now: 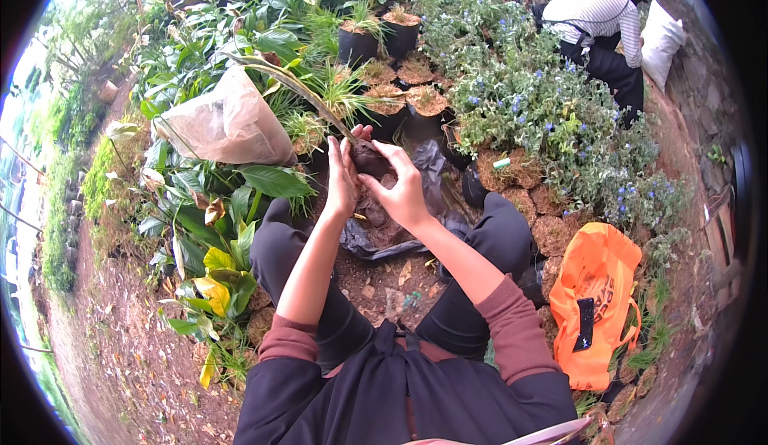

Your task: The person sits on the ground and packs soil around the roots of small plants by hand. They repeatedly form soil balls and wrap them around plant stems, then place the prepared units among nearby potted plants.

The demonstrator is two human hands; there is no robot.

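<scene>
Between my palms is a dark soil clump point(369, 158) around the lower end of a long plant stem point(300, 91). My left hand point(342, 175) presses its left side with fingers pointing up. My right hand point(402, 187) curves around the right side, thumb toward me. From the clump the stem leans up and left, near a pale cloth-like cover point(232, 121). Below my hands, more loose brown soil point(376, 209) lies in a black plastic bag point(376, 249), partly hidden by my hands. Crumpled black plastic point(432, 165) rises beside my right hand.
Several black pots point(358, 43) stand ahead. Leafy plants point(276, 177) crowd the left, blue-flowered plants point(544, 109) the right. An orange bag point(588, 309) with a dark phone point(586, 325) lies by my right knee. A person point(596, 25) bends beside a white sack point(661, 45) at far right.
</scene>
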